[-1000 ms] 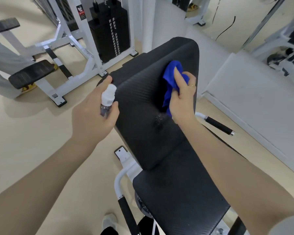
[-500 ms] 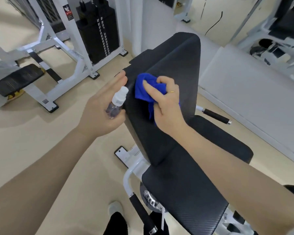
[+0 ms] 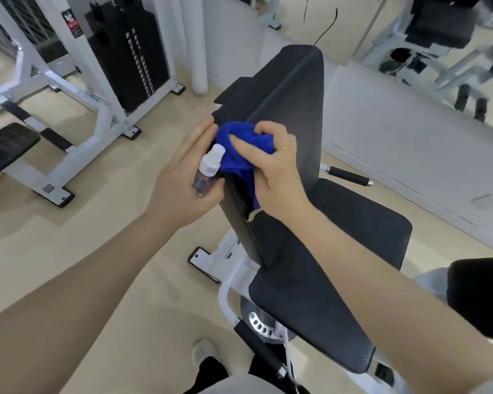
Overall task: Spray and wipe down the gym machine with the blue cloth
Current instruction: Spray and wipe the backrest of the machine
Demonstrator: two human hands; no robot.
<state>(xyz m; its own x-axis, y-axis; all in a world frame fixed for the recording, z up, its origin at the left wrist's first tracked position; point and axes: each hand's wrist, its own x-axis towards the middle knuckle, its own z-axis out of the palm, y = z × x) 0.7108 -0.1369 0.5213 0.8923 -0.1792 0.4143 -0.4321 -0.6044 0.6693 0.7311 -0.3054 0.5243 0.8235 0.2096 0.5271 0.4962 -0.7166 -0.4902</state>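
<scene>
Right hand: our right hand (image 3: 271,169) bunches the blue cloth (image 3: 241,146) in curled fingers and presses it on the left edge of the back pad (image 3: 293,109), about halfway up.
Left hand: our left hand (image 3: 182,183) holds the spray bottle (image 3: 207,172) between palm and thumb, the other fingers stretched out straight toward the pad's side; the white cap sits just beside the cloth.
Machine: the seat pad (image 3: 325,280) lies below and nearer us, dark and textured like the back pad.
Risk, bottle: we judge the hold on the bottle loose, with the long fingers off it; a bump from the wiping hand could knock it to the floor (image 3: 111,223).
Risk, cloth: wadded as it is, only a small face meets the pad, so we may leave streaks or miss strips, above all along the narrow side edge.
Risk, spray: we cannot tell which way the nozzle faces; a press now might wet the cloth hand or the floor, not the pad.
Risk, tear: the pad's lower left edge looks torn or peeling, and the cloth could snag there.
Hidden: the back of the pad, most of the cloth under our hand, and how much liquid the bottle holds.
Cut off: the dark pad (image 3: 478,297) at the right edge and the weight stack machine (image 3: 131,52) at far left.
Hard to make out: whether the pad is wet, and the blurred equipment at far right.
</scene>
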